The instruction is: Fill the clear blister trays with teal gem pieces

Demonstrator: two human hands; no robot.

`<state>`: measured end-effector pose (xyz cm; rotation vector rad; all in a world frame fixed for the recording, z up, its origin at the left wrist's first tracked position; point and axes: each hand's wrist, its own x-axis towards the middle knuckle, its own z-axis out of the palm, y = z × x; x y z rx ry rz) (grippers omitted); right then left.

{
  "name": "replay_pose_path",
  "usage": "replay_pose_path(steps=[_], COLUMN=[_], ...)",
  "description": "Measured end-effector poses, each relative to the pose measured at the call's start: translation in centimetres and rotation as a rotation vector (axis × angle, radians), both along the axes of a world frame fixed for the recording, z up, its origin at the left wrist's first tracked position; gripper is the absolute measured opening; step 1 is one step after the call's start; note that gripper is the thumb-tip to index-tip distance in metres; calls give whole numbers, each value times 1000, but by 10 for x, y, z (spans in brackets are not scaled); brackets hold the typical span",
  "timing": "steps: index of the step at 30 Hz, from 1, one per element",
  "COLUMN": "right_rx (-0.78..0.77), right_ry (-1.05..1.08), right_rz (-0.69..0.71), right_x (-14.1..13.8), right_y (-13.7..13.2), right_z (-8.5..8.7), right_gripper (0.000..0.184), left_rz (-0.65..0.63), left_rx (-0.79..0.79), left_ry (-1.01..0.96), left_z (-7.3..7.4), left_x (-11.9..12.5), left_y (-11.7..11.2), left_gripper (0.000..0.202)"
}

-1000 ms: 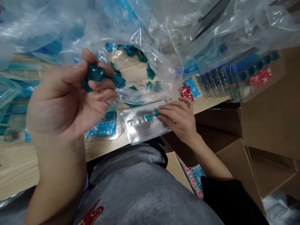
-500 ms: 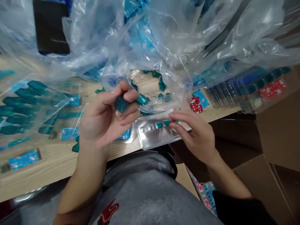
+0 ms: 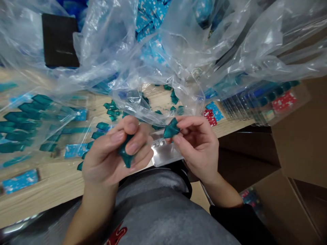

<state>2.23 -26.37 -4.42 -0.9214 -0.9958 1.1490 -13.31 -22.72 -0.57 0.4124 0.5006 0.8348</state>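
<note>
My left hand (image 3: 114, 154) is closed around teal wrapped pieces (image 3: 125, 154), held above the table's front edge. My right hand (image 3: 196, 143) pinches one teal wrapped piece (image 3: 170, 130) between thumb and fingers, close to the left hand. Behind and below both hands lies a clear plastic tray (image 3: 165, 151) with small pockets, partly hidden by my fingers. More loose teal pieces (image 3: 111, 110) lie on the wooden table (image 3: 51, 183) under a clear plastic bag (image 3: 158, 92).
Crumpled clear bags cover the back of the table. Teal pieces in plastic (image 3: 20, 119) lie at the left, with blue printed packs (image 3: 20, 180) near the front edge. Stacked filled trays (image 3: 265, 102) stand at the right. Cardboard boxes (image 3: 301, 143) sit beside my lap.
My right hand left the tray and now pinches a teal piece lifted beside the left hand. The left hand dropped lower toward the table edge. The view tilted slightly.
</note>
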Motion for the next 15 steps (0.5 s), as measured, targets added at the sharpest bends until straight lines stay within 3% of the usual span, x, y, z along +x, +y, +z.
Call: replay_pose_path(steps=[5,9,12,15], right_rx=[19,72,140,167], right_ry=[-25,-53,-107,-170], right_rz=[-106,-3,29,67], right_x=[0,0,1,3], right_y=[-2,-7,-9,-10], right_z=[-4,1,5,5], right_gripper=[25,38,37,39], left_rz=[173,409,391,362], left_rx=[133,515,851,1042], left_ry=[78,635,962,976], left_z=[-1,-11,-15,-14], left_x=[-11,-7,-2,-2], left_y=[-2,-15,-26,-29], left_gripper=[13,8,24,32])
